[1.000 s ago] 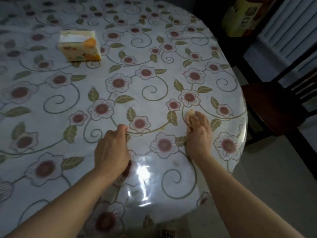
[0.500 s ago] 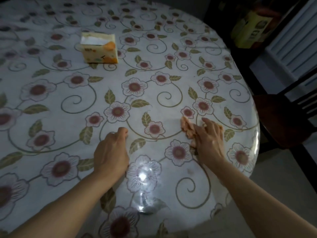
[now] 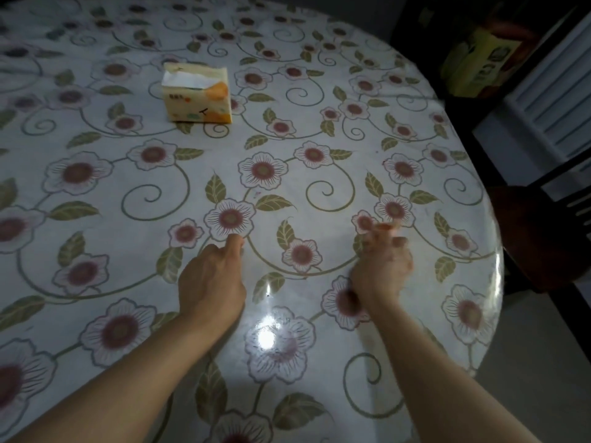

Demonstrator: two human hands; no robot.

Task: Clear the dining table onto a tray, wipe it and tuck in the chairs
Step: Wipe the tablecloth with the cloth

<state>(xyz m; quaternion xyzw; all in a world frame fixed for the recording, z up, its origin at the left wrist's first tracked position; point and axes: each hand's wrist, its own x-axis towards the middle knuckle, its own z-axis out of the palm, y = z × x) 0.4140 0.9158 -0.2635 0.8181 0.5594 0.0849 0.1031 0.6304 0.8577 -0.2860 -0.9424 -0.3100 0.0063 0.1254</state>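
Only tissue pack (image 3: pixel 197 94) bears print, illegible; right hand (image 3: pixel 380 266) blurred.

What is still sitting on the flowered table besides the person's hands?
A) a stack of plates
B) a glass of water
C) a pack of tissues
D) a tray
C: a yellow-and-orange pack of tissues with white paper showing at its top stands on the flowered tablecloth, beyond the left hand; no plates, glass or tray appear in view.
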